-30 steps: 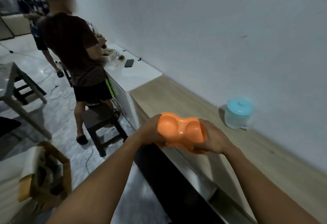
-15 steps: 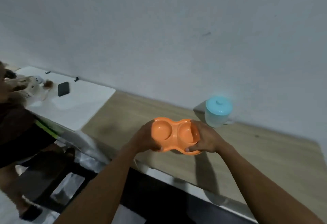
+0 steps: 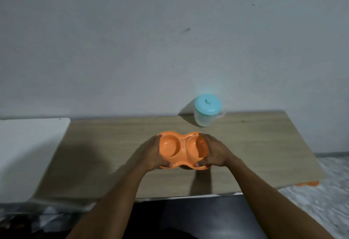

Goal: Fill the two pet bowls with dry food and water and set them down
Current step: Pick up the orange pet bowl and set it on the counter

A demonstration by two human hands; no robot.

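Now we grip the orange double pet bowl (image 3: 182, 149) w/ both hands: L hand (image 3: 151, 153) curled round its left end, R hand (image 3: 215, 153) round the right end, thumbs on the near rim. Bowl is approx level over the wooden tabletop (image 3: 105, 144), mid-table; can't tell if it touches. Behind-right, by the wall (image 3: 132, 50), stands a clear jug (image 3: 206, 113) w/ teal lid, apart from the bowl.

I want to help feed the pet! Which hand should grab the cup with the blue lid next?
Probably the right hand. The blue-lidded cup stands behind and right of the orange double bowl both hands grip, on that hand's side. The left hand would have to reach across.
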